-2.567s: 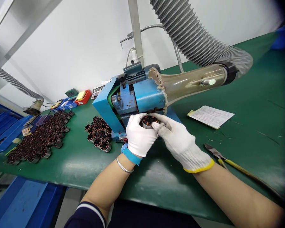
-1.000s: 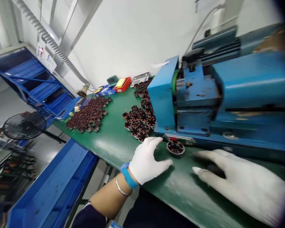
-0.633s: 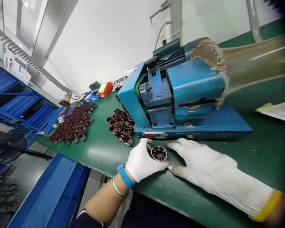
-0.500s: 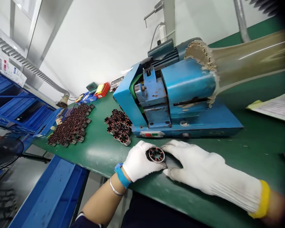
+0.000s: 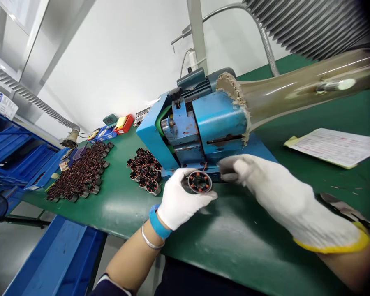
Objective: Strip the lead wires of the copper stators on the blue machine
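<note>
- My left hand [image 5: 185, 201] pinches a wound stator [image 5: 199, 182].
- My right hand [image 5: 265, 189] is just beside it, fingers pressed together; I cannot tell if they pinch anything.
- More stators [image 5: 144, 172] stand on the green desk [image 5: 234, 250].

1 left hand [image 5: 181, 201], 1 right hand [image 5: 280, 197] — 1 wound stator [image 5: 200, 182] — 1 large stator heap [image 5: 77, 172], 1 small heap [image 5: 144, 171]

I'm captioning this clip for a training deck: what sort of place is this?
Probably a motor-winding workshop: rows of copper-wound stators, a green workbench, and a blue bench machine with a clear extraction duct.
</note>
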The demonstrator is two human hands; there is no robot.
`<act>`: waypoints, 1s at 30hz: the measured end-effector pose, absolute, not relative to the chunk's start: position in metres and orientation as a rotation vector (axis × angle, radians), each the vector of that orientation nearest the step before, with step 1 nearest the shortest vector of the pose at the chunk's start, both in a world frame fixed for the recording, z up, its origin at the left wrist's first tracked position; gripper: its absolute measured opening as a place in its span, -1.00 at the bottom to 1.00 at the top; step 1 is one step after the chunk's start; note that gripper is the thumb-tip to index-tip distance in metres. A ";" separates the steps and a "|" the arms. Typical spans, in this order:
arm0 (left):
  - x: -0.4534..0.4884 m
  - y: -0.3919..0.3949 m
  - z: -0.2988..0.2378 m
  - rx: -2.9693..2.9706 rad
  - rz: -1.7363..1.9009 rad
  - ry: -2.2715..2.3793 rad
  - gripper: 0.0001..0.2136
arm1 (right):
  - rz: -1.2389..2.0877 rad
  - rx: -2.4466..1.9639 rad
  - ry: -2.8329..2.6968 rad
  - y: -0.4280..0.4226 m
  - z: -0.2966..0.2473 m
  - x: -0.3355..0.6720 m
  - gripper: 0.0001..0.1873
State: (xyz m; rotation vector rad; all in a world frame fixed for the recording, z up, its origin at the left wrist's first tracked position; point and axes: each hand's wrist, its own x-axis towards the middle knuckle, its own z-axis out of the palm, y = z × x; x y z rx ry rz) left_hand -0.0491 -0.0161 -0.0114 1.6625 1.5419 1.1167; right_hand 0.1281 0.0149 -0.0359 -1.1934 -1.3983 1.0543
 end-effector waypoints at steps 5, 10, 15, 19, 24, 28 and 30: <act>-0.021 0.006 -0.010 1.600 1.232 1.440 -0.51 | 0.939 -1.165 -1.447 0.006 -0.029 0.121 -0.31; -0.005 0.022 0.000 1.546 1.264 1.472 -0.54 | 1.042 -1.121 -1.236 0.014 -0.024 0.120 -0.27; 0.006 0.029 0.016 1.571 1.284 1.561 -0.58 | 1.045 -0.995 -1.163 0.021 -0.015 0.121 -0.40; 0.009 0.030 0.020 1.587 1.281 1.606 -0.61 | 1.102 -0.966 -1.075 0.021 -0.010 0.119 -0.49; 0.009 0.031 0.018 1.630 1.263 1.625 -0.62 | 1.109 -0.955 -1.056 0.023 -0.010 0.120 -0.54; 0.007 0.031 0.018 1.667 1.252 1.615 -0.63 | 1.091 -0.963 -1.061 0.022 -0.012 0.120 -0.54; 0.003 0.025 0.015 1.673 1.249 1.576 -0.62 | 1.101 -0.966 -1.073 0.018 -0.014 0.121 -0.50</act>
